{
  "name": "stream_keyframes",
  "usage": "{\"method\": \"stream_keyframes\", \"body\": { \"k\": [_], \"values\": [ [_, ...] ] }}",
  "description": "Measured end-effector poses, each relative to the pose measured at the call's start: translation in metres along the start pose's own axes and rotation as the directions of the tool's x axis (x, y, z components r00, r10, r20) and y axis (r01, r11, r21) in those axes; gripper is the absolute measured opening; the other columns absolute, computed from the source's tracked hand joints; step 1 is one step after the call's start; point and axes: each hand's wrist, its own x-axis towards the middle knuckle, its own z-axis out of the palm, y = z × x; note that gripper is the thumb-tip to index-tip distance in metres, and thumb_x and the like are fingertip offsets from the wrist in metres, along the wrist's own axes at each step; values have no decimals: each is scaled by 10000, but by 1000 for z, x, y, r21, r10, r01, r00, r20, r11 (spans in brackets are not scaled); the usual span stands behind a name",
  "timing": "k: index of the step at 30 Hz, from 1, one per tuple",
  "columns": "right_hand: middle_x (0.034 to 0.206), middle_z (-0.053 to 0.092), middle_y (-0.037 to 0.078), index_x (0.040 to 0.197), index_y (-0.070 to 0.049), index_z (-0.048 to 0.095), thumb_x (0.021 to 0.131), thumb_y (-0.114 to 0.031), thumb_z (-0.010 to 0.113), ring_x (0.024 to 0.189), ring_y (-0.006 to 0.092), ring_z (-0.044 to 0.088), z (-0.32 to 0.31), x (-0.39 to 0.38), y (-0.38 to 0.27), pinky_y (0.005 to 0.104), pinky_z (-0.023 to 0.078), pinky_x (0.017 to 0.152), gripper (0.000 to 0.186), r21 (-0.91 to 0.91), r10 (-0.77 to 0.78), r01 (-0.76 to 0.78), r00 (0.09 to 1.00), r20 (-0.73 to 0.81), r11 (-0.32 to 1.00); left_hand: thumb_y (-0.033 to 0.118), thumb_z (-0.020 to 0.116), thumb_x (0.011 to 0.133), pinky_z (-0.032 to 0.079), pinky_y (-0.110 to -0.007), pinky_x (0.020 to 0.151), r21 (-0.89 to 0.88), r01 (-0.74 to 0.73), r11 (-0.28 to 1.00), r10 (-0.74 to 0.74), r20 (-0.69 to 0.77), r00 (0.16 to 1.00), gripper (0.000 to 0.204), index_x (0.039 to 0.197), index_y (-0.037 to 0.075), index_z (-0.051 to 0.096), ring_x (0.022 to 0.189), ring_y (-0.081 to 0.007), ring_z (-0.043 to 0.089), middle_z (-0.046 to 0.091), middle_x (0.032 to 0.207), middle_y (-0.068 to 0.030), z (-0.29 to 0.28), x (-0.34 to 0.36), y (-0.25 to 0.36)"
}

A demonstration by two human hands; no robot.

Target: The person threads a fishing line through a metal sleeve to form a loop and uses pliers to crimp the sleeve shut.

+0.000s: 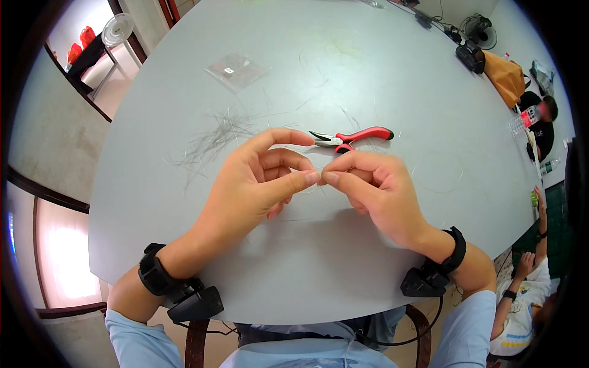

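Note:
Over the middle of the table, my left hand (257, 178) and my right hand (383, 184) meet fingertip to fingertip. Thumb and a finger of the left pinch a thin wire (319, 186), while its index finger stretches out above. The right thumb and index finger pinch the same spot from the other side. The wire is so fine that its ends cannot be made out. Just beyond the fingertips lie red-handled pliers (368, 134) with dark, bent jaws. A loose heap of thin silvery wires (221, 138) spreads beyond my left hand.
A small clear plastic bag (236, 72) lies farther back on the grey table (343, 270). Stray strands are scattered around it. Along the right edge are an orange bag (504, 80), a clear bottle (524, 119) and another person's arm (542, 224). A black fan (478, 30) stands far right.

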Motion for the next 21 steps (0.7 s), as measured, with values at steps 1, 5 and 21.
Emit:
{"method": "stream_keyframes", "body": {
  "k": [1, 5, 21],
  "values": [
    [502, 381, -70, 839, -15, 637, 846, -98, 559, 475, 21, 297, 0, 0, -1, 214, 205, 453, 114, 0, 1, -1, 1000, 1, 1000, 70, 615, 811, 323, -173, 432, 14, -7, 1000, 7, -13, 1000, 351, 1132, 2, 491, 558, -35, 466, 583, 829, -39, 1, 0, 0],
    [509, 385, -71, 821, -21, 620, 853, -94, 555, 479, 16, 298, -1, -1, -4, 212, 203, 448, 103, 29, -16, 16, 1000, -3, 999, 77, 627, 817, 332, -180, 433, 10, -13, 1000, 14, -81, 997, 257, 1051, 0, 554, 545, -41, 465, 589, 776, -27, 3, 0, -3],
    [511, 387, -57, 785, -4, 601, 829, -70, 545, 471, 20, 298, -1, -1, 1, 226, 207, 435, 98, -112, -42, 35, 997, -59, 993, 159, 599, 850, 316, -159, 397, -104, -20, 994, -2, -204, 979, 188, 995, 39, 596, 582, -49, 489, 624, 881, -63, -1, 2, -3]
  ]
}}
